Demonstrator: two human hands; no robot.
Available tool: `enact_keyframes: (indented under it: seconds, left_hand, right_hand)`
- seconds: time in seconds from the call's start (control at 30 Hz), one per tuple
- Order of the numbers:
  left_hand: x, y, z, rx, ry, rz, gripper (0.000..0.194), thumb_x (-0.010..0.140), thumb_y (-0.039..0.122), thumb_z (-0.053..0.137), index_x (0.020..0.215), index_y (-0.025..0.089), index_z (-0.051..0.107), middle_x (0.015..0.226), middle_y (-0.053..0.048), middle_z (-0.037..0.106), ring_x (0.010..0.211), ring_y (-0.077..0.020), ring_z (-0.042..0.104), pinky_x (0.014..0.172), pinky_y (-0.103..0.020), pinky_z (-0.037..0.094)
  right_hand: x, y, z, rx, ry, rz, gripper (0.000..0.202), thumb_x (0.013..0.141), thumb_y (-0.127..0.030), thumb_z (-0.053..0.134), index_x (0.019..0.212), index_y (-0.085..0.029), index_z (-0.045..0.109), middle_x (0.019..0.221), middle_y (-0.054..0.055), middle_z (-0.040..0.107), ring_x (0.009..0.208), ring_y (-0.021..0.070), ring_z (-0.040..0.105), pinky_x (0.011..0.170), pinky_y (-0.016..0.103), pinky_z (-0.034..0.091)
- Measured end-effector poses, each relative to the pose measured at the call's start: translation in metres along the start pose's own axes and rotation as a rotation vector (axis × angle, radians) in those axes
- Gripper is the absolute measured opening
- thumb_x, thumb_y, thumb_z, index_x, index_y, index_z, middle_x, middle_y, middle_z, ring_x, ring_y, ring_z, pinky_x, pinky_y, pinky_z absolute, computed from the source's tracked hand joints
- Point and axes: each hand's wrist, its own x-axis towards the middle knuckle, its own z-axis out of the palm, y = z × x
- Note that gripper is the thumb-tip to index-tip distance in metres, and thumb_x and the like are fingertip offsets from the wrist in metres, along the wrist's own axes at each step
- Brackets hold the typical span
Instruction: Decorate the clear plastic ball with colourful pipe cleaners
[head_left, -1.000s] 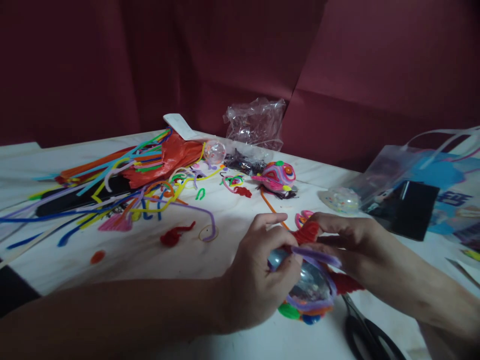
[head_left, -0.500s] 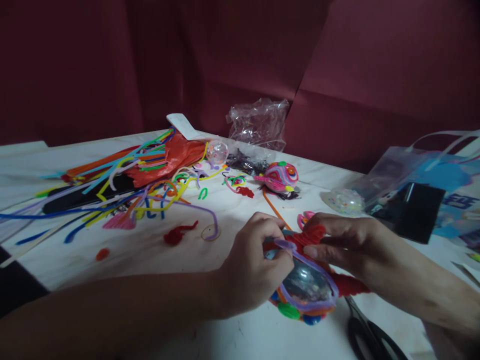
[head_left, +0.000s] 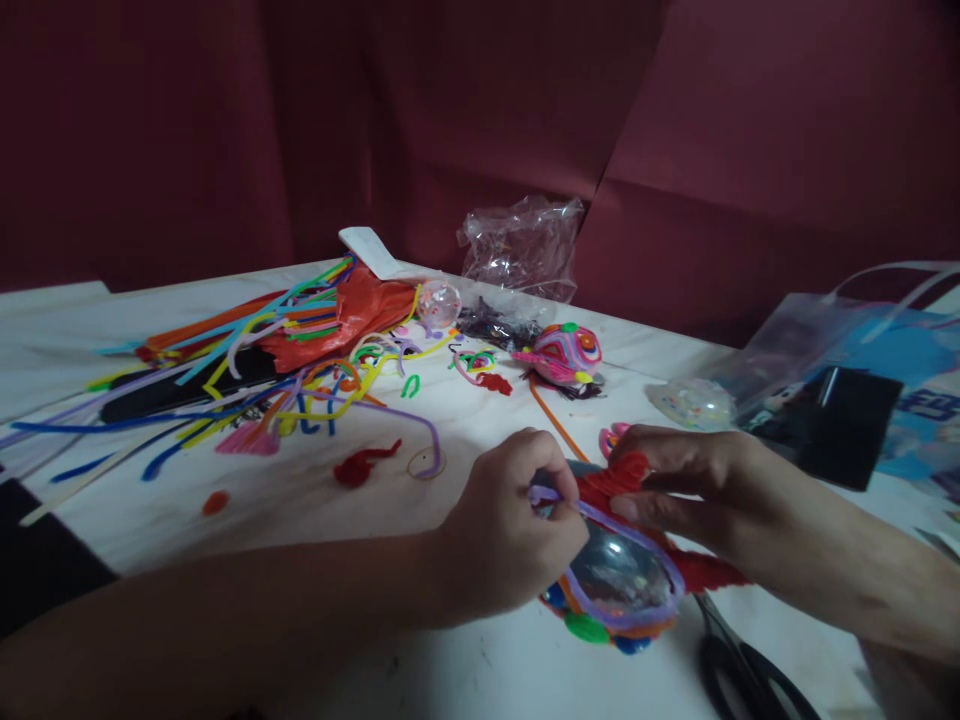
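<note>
A clear, rounded plastic piece (head_left: 626, 572) sits low and right of centre, edged with orange, green and blue bits. Along its upper face runs a purple fuzzy strip (head_left: 670, 600), bent into a loop. The fingers of my left hand (head_left: 517, 530) pinch the strip's upper left end. My right hand (head_left: 694, 490) grips a bunched red piece (head_left: 626, 475) at the back of the plastic piece, thumb in front. Another red part (head_left: 709, 570) sticks out to the right, under my right wrist.
Black-handled scissors (head_left: 742, 665) lie near my right forearm. Many coloured pipe cleaners (head_left: 247, 330) spread at the left. Behind my hands are a decorated pink ball (head_left: 564, 355) and a crumpled clear bag (head_left: 521, 245). A black box (head_left: 847, 425) stands at the right.
My left fingers have curled tighter around the purple strip's end, which now points left between them. My right hand keeps its hold on the red piece. The whole view has shifted slightly.
</note>
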Motion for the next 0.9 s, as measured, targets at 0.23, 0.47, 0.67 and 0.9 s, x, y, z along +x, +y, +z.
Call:
enact_keyframes:
  seconds: [0.23,0.47,0.67,0.9]
  left_hand:
    - [0.017,0.015,-0.023,0.133,-0.276,0.010,0.010,0.068,0.013,0.060,0.068,0.016,0.051,0.063,0.005,0.049,0.058,-0.0068,0.043,0.055,-0.018,0.035]
    - [0.030,0.007,-0.037,0.178,-0.413,0.036,0.013,0.071,0.013,0.066,0.063,0.014,0.056,0.064,0.005,0.052,0.063,-0.0076,0.046,0.059,-0.018,0.035]
    - [0.029,0.003,-0.035,0.119,-0.446,-0.056,0.014,0.071,0.013,0.062,0.061,0.014,0.052,0.066,0.002,0.054,0.064,-0.0095,0.049,0.059,-0.021,0.037]
    - [0.023,0.006,-0.031,0.091,-0.385,0.023,0.017,0.071,0.008,0.055,0.060,0.015,0.045,0.071,0.000,0.056,0.067,-0.0108,0.052,0.063,-0.023,0.040]
  right_hand:
    - [0.003,-0.002,-0.001,0.033,-0.028,0.010,0.036,0.080,-0.054,0.063,0.078,-0.018,0.060,0.077,0.004,0.058,0.073,0.0247,0.055,0.065,0.031,0.048]
    - [0.004,-0.005,-0.003,-0.010,-0.067,0.038,0.038,0.085,-0.053,0.052,0.076,-0.017,0.055,0.079,0.008,0.060,0.072,0.0269,0.055,0.065,0.034,0.048]
    - [0.005,-0.007,-0.002,-0.023,-0.053,0.042,0.042,0.084,-0.058,0.056,0.077,-0.017,0.060,0.078,0.006,0.059,0.069,0.0236,0.053,0.061,0.030,0.046]
    - [0.004,-0.008,-0.001,-0.051,-0.056,0.020,0.039,0.086,-0.054,0.051,0.074,-0.018,0.057,0.080,0.007,0.059,0.074,0.0274,0.056,0.065,0.033,0.048]
